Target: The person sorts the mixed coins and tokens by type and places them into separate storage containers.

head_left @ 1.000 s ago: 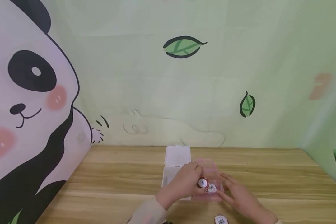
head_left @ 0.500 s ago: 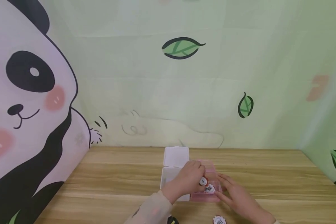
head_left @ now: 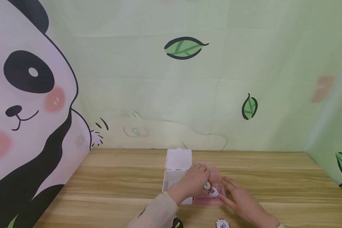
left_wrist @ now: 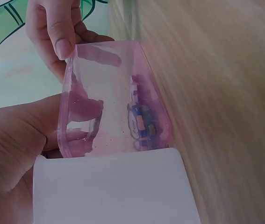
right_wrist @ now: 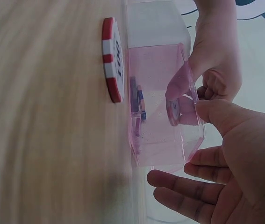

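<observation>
In the head view my left hand (head_left: 192,180) reaches over the pink see-through box (head_left: 208,201) and pinches a red-edged poker chip (head_left: 207,185) marked 5. The right wrist view shows this chip (right_wrist: 173,112) upright between thumb and fingers, inside the box's rim and above its floor. Several chips (left_wrist: 139,126) lie on the floor of the box, one of them a white chip (head_left: 214,192) marked 500. My right hand (head_left: 240,199) holds the box's right end, thumb at the front rim and fingertips at the far side.
A white box (head_left: 166,182) with its lid (head_left: 179,159) raised stands against the pink box's left side. Near the front edge of view lie a red-and-white chip (head_left: 223,224) marked 100 and a black-and-yellow object (head_left: 177,223), partly behind the left sleeve. A printed cloth (head_left: 148,95) hangs behind the table.
My left hand has shifted slightly right with the chip 5, which has tilted and is now more covered by the fingers. The black-and-yellow object has come into view. The right hand stays at the box.
</observation>
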Tool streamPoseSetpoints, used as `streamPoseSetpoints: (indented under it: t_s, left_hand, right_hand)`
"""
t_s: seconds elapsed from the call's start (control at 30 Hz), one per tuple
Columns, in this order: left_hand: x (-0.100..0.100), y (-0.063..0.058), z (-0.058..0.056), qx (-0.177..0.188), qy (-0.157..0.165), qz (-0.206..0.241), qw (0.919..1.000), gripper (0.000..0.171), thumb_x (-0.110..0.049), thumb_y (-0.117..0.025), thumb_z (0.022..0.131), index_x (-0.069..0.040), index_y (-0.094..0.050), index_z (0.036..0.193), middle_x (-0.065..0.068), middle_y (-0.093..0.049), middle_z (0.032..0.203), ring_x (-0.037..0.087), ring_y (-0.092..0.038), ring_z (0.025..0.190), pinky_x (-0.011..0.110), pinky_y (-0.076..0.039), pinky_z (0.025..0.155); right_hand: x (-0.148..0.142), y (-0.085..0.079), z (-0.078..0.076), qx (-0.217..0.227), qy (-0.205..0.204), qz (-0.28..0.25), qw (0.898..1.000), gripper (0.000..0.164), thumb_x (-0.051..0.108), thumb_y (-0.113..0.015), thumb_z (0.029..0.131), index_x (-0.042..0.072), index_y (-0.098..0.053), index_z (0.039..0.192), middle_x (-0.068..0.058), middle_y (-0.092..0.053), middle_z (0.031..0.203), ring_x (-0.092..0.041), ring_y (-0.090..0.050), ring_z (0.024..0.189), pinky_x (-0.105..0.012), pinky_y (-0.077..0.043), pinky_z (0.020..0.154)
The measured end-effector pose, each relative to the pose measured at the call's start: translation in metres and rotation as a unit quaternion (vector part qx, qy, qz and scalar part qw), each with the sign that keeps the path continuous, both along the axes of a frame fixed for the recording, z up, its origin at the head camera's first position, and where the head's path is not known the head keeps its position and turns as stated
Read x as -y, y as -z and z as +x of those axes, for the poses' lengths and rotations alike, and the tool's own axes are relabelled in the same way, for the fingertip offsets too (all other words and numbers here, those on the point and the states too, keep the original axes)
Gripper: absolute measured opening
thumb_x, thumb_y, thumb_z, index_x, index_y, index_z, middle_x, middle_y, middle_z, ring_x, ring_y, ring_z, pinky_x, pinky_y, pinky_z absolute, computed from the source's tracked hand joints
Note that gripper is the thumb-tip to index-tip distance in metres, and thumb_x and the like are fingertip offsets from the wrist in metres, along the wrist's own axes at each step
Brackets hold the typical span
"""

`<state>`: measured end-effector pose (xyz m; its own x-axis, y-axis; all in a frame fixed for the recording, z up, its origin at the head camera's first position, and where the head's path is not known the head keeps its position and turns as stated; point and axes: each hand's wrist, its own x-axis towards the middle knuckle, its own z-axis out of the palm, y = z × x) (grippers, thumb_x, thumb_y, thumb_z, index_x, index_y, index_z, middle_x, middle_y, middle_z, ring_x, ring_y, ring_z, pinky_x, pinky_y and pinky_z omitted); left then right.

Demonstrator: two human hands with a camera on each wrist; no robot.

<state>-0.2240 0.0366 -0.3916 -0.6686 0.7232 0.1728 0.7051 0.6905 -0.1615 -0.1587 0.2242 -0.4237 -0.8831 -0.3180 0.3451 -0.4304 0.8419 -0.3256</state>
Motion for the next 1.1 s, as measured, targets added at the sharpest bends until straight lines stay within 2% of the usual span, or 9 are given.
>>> streamPoseSetpoints:
  t_s: [0.13, 0.37, 0.57, 0.87, 1.1]
  left_hand:
    - [0.0, 0.001, -0.001, 0.002, -0.001, -0.006, 1.0, 0.038, -0.045, -0.077, 0.076, -0.016, -0.062, 0.095, -0.004, -0.058, 0.097, 0.011, -0.051, 0.095, 0.024, -0.042, 0.085]
    - [0.001, 0.002, -0.004, 0.017, -0.001, -0.001, 0.9999, 0.032, -0.04, -0.074, 0.081, -0.015, -0.063, 0.096, -0.004, -0.058, 0.096, 0.011, -0.05, 0.094, 0.025, -0.041, 0.085]
    - [0.002, -0.003, -0.002, 0.011, -0.002, -0.006, 0.9999, 0.032, -0.041, -0.074, 0.081, -0.015, -0.062, 0.095, -0.005, -0.056, 0.093, 0.01, -0.048, 0.091, 0.022, -0.039, 0.079]
    - [0.007, -0.005, -0.001, -0.002, -0.004, 0.02, 0.9998, 0.029, -0.042, -0.072, 0.081, -0.017, -0.061, 0.093, -0.007, -0.055, 0.089, 0.01, -0.048, 0.084, 0.022, -0.039, 0.075]
    - [0.011, -0.009, 0.004, 0.012, -0.013, 0.036, 0.9992, 0.031, -0.042, -0.072, 0.082, -0.018, -0.062, 0.1, -0.005, -0.058, 0.095, 0.011, -0.052, 0.09, 0.022, -0.04, 0.077]
  right_hand:
    - [0.0, 0.0, 0.0, 0.002, 0.0, -0.001, 1.0, 0.056, 0.035, -0.064, 0.091, -0.002, -0.054, 0.132, -0.018, -0.053, 0.139, -0.035, -0.058, 0.119, -0.048, -0.048, 0.098]
    - [0.0, -0.003, 0.0, 0.015, -0.006, -0.001, 1.0, 0.059, 0.038, -0.061, 0.092, -0.003, -0.052, 0.133, -0.02, -0.051, 0.14, -0.028, -0.066, 0.105, -0.046, -0.05, 0.095]
    - [0.0, -0.003, 0.0, 0.025, -0.006, -0.007, 1.0, 0.058, 0.036, -0.062, 0.092, -0.003, -0.051, 0.134, -0.021, -0.05, 0.14, -0.03, -0.065, 0.106, -0.047, -0.05, 0.096]
    - [-0.001, -0.003, 0.0, 0.034, 0.0, 0.0, 0.999, 0.059, 0.038, -0.061, 0.092, -0.001, -0.05, 0.136, -0.018, -0.049, 0.143, -0.024, -0.068, 0.098, -0.045, -0.051, 0.095]
    - [-0.001, -0.004, 0.001, 0.036, 0.0, -0.002, 0.999, 0.059, 0.037, -0.06, 0.093, -0.001, -0.05, 0.136, -0.018, -0.048, 0.143, -0.022, -0.068, 0.097, -0.044, -0.052, 0.094]
